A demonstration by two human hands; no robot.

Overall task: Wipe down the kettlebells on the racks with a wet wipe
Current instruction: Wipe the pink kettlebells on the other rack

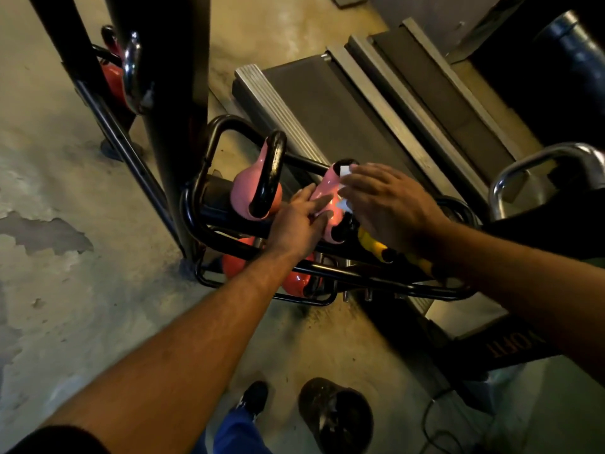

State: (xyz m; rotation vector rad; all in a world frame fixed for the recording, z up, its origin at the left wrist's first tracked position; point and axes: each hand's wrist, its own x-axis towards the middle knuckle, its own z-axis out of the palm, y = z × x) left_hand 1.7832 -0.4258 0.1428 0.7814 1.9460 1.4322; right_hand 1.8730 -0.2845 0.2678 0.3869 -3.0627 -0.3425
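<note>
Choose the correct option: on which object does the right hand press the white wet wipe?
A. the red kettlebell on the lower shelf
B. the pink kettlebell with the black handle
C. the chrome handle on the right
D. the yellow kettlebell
B: the right hand lies flat with the white wet wipe under its fingers, on the nearer pink kettlebell with the black handle, while the left hand steadies that kettlebell's other side.

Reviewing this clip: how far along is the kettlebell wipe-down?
Nothing shows as finished. In hand: right hand presses the white wipe on a pink kettlebell; left hand steadies it. Left: the other pink kettlebell, red ones below, yellow one.
</note>
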